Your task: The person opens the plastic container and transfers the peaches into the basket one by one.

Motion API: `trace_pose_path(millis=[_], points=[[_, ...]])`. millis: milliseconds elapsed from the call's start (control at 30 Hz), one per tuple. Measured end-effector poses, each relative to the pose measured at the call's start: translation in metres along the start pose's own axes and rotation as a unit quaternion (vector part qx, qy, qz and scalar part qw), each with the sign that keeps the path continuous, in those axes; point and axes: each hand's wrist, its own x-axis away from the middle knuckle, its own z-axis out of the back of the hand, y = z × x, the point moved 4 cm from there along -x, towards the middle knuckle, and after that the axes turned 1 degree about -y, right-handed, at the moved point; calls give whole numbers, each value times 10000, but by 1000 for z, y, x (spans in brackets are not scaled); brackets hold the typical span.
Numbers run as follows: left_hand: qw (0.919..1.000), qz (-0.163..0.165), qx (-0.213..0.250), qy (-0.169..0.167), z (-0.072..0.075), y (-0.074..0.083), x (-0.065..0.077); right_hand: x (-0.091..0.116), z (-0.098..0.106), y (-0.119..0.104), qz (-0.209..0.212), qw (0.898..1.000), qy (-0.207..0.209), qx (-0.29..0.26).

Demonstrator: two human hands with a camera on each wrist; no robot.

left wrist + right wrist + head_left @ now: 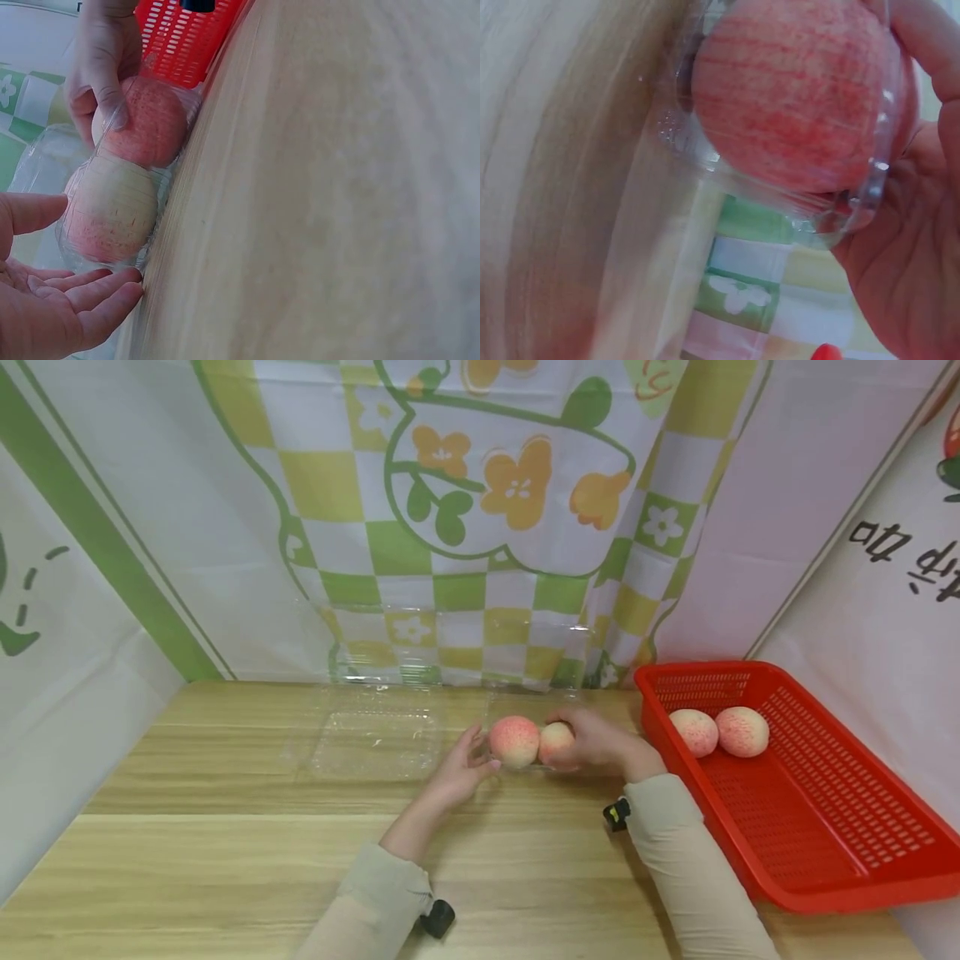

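Note:
Two pink-and-cream peaches sit side by side in a clear plastic clamshell box (60, 161) whose lid stands raised behind them. My right hand (600, 743) grips the right peach (557, 743), its fingers and thumb curled round the fruit inside the box wall; the right wrist view shows this peach (795, 97) close up. At the box's left end, my left hand (459, 774) lies beside the left peach (514, 742). Its fingers are extended and spread, close to the box wall, as the left wrist view shows; whether they touch it I cannot tell.
Another clear plastic box (375, 743) lies opened on the wooden table (225, 860) to the left. On the right stands a red perforated basket (795, 827) holding two more peaches (742, 732). A checkered curtain (480, 585) hangs along the table's back edge.

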Motion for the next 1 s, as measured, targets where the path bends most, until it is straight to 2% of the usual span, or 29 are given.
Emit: trace_pose_path(millis=[133,433,667,1000], points=[[10000,8,-57,18,-1,1,1,0,0,3,59,10000,48,-55],[10000,80,24,16,-2,1,2,3,3,8,-23,9966,220,-791],[10000,-38,-48,52,-1,1,1,6,11,1,216,9963,495,-661],[10000,6,-15,28,-1,0,1,5,18,-7,422,9940,737,-695]])
